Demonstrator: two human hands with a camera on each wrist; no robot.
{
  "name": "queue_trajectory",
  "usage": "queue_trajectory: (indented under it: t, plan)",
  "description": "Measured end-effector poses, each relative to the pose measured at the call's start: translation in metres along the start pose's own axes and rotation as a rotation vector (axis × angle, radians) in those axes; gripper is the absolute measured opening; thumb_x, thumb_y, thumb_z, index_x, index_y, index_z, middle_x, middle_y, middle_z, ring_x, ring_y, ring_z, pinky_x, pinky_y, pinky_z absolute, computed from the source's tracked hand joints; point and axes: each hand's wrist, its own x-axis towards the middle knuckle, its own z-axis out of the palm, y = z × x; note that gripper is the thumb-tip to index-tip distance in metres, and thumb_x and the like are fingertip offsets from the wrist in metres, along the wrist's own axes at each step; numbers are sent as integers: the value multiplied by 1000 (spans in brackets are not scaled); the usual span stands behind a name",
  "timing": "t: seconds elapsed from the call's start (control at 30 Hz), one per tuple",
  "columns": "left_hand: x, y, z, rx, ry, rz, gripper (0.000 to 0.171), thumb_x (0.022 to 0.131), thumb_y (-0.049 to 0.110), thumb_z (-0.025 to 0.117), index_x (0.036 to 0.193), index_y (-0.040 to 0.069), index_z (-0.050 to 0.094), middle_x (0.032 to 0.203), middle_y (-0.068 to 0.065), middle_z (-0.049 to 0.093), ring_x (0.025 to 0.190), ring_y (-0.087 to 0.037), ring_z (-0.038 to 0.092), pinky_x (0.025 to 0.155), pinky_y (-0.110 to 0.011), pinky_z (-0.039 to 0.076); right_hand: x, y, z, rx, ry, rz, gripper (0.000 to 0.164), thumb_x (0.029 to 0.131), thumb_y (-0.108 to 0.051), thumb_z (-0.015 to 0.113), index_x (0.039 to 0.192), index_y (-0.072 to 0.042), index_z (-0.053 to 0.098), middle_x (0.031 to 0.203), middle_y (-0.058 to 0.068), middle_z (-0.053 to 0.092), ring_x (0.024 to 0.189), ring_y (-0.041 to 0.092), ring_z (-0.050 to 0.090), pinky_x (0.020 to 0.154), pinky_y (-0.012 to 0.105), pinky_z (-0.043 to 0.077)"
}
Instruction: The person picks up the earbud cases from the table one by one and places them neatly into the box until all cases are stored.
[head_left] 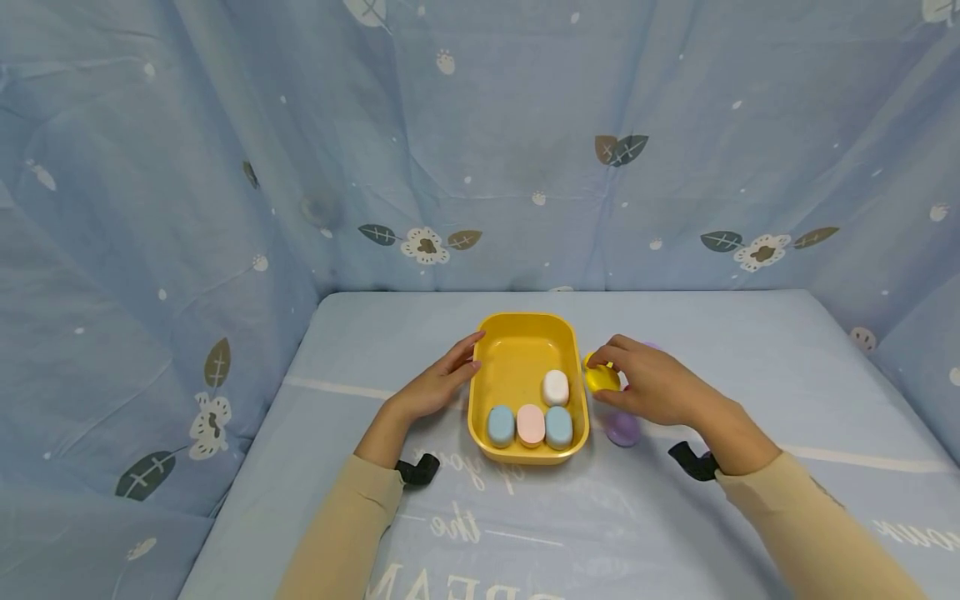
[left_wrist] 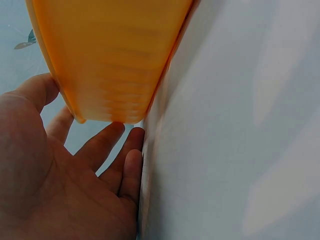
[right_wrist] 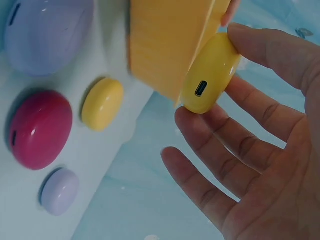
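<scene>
Tray (head_left: 517,350) on the desk (head_left: 397,329), yes, but what is in it?

Four pieces. Two blue pieces (head_left: 501,427) and a pink piece (head_left: 531,426) line the near end, pink in the middle. A white piece (head_left: 556,387) lies just beyond the right-hand blue one.

And the right hand (head_left: 656,383)?

Pinching a big yellow piece (right_wrist: 212,75) between thumb and fingers, just beside the tray's right wall. A dark slot (right_wrist: 201,88) shows on it. Whether it touches the tray, I cannot tell.

The left hand (head_left: 429,390)?

Fingers spread loosely, tips against the tray's left side, the thumb near the rim.

Anything else by the right hand?

Below it on the desk lie a purple piece (head_left: 623,428), a magenta piece (right_wrist: 41,130), a small yellow piece (right_wrist: 103,104) and a lilac piece (right_wrist: 60,191), all outside the tray.
</scene>
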Motion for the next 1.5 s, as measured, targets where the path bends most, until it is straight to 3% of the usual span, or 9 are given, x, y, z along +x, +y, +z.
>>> queue_trajectory:
  t: [0.37,0.63,0.87,1.13,1.5]
  plan:
    - [1,-3,0,3,8,-6,55,106,57,47,156,59,24,170,1,30,158,-28,29,129,-57,21,15,-11,5,25,10,-25,40,90,-27,82,125,-12,70,121,1,64,102,18,64,89,40,59]
    - [-1,-2,1,-14,1,-17,55,107,54,47,158,55,24,172,2,26,159,-27,26,129,-57,20,25,-20,11,46,8,-50,39,92,-28,81,127,-14,69,122,1,63,106,19,64,92,41,58]
    - [0,-1,1,-19,-3,-18,55,108,54,47,158,56,24,172,4,26,159,-28,26,129,-58,20,31,-25,17,60,14,-53,40,93,-32,79,128,-15,68,120,0,63,102,20,63,88,39,56]
    - [0,0,0,-17,3,-10,56,107,56,48,158,56,24,171,4,27,159,-27,27,129,-57,20,41,-26,28,109,35,-71,40,93,-31,80,127,-15,67,123,2,63,106,22,64,97,46,56]
    - [2,-1,0,-10,3,-32,53,108,51,47,156,59,24,171,5,27,159,-27,27,129,-58,19,49,-30,41,156,37,-98,40,94,-27,78,130,-13,66,122,3,62,105,25,64,93,43,56]
